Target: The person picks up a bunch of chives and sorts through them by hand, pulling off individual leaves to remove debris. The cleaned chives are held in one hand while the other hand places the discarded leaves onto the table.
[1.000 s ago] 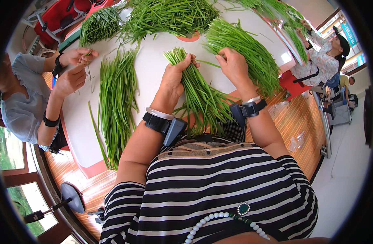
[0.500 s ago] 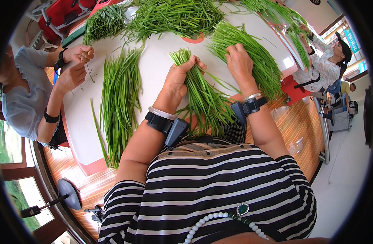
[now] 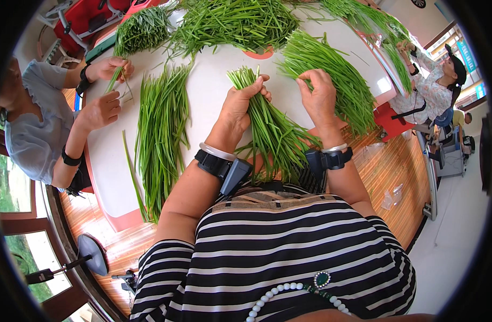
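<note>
My left hand (image 3: 238, 106) is closed round a bunch of garlic chives (image 3: 275, 131). Its pale cut ends point to the far side of the table, and the green leaves fan down toward my lap. To the right, my right hand (image 3: 319, 97) is raised with thumb and fingers pinched together; whatever is in the pinch is too small to make out. Just beyond it a thick pile of chives (image 3: 334, 70) lies on the white table (image 3: 109, 172). Another laid-out pile of chives (image 3: 161, 126) is left of my left hand.
A large loose heap of chives (image 3: 235, 24) covers the far side, beside a darker green bundle (image 3: 142, 32). At the left a co-worker's hands (image 3: 102, 107) handle a few stalks. Another person (image 3: 439, 75) works at the far right. Clear plastic scraps (image 3: 392, 196) lie on the wooden floor.
My right hand has drawn back slightly from the right-hand pile, its fingers now pinched. My left hand still grips the bunch. The co-worker's hands have moved apart, with green leaves showing.
</note>
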The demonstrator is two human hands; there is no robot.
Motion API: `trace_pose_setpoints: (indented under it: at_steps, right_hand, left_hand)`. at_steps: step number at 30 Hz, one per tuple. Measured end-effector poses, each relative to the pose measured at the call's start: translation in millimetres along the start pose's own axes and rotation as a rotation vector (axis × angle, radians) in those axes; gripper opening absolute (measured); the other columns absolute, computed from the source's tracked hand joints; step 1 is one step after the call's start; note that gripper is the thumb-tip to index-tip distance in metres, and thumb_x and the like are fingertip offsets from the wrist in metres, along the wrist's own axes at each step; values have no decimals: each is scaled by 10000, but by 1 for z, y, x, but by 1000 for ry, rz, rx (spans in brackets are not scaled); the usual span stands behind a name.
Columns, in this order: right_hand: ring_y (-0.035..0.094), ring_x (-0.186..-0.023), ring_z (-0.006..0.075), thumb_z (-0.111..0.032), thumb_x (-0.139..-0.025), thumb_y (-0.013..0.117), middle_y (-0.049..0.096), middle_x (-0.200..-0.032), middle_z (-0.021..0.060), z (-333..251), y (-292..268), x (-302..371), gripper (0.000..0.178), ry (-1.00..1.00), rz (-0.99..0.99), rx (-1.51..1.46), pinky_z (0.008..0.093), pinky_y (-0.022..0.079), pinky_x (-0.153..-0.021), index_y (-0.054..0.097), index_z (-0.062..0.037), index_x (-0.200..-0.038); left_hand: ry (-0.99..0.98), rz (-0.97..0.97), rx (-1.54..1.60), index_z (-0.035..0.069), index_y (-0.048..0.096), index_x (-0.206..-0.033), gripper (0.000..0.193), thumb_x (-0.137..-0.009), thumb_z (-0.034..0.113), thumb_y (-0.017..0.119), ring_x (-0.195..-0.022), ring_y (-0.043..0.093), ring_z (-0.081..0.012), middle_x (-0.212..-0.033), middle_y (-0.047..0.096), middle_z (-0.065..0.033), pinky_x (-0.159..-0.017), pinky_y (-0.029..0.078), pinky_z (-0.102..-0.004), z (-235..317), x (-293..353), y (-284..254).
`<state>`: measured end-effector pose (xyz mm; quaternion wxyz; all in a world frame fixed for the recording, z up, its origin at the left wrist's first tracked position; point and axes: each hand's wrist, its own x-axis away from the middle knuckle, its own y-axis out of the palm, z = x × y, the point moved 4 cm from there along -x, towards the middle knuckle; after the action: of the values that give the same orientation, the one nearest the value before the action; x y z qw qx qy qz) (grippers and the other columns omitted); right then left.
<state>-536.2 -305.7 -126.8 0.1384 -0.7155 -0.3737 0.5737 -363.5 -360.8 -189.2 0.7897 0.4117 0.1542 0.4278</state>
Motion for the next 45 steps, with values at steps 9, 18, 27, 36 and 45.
trace_pose_setpoints:
  at_steps: [9,18,27,36,45]
  right_hand:
    - [644,-661,195,-3,-789,693,655,-797,93,-41,19,14,109,153,-139,-493,311,518,-595,616,-13,-866]
    - [573,-625,168,-76,-836,671,639,-740,61,-6,12,17,73,249,-206,-446,275,462,-584,647,-16,-869]
    - [591,-878,274,-163,-793,685,615,-869,77,38,4,8,69,-30,-244,505,427,419,-760,665,-113,-837]
    - [614,-787,277,-100,-767,703,619,-806,89,-3,-7,15,84,129,-144,-88,398,477,-691,644,-53,-803]
    - [588,-633,257,-97,-815,689,625,-757,94,-5,-2,26,104,310,-199,-419,332,465,-582,627,-17,-795]
  left_hand:
    - [26,9,-104,-23,615,-1080,225,-923,138,628,-717,606,-149,-770,614,-33,-692,529,-282,-1,2,7]
    - [7,50,-130,2,622,-1009,184,-929,167,620,-787,652,-179,-839,656,-60,-708,553,-317,3,4,8]
    - [-25,-23,-61,25,571,-976,156,-961,179,567,-808,640,-204,-808,630,-60,-736,548,-330,-6,-5,-4]
    - [-1,-7,-75,-12,550,-1106,246,-948,172,594,-706,606,-182,-741,584,-35,-693,534,-315,-4,-1,5]
    - [-8,-32,-130,2,598,-1068,222,-939,182,606,-792,643,-190,-843,643,-63,-753,546,-328,0,2,3]
